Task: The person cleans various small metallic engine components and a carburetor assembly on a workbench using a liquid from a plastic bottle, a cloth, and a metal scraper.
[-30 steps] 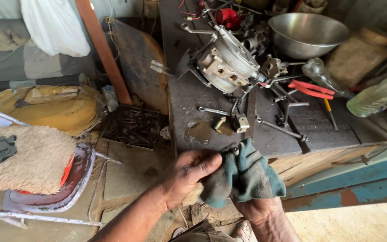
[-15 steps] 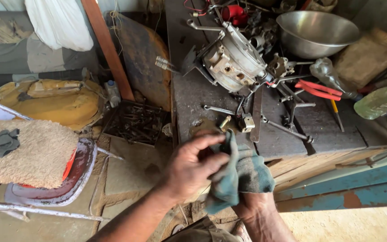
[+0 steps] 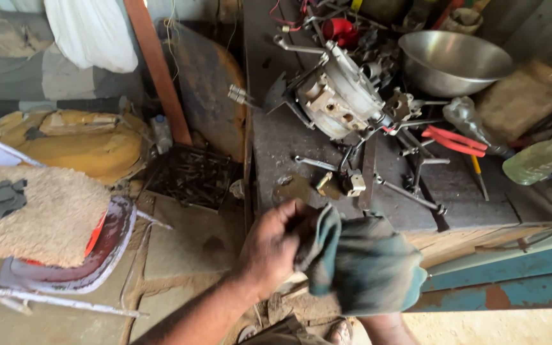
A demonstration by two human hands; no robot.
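My left hand is closed on one edge of a dark green rag, just in front of the workbench's near edge. My right hand is hidden under the rag, which drapes over it; only the wrist shows at the bottom. Whatever small part lies inside the cloth cannot be seen. On the workbench beyond lie a grey metal engine part, a brass fitting and a small square metal block.
Wrenches, rods and red-handled pliers are scattered on the bench. A steel bowl and plastic bottles stand at the right. Left of the bench are a tray of rusty bolts and a chair with a fuzzy cushion.
The rag has spread out over my right hand, and my left hand's fingers have closed on its edge again. The view has shifted slightly downward.
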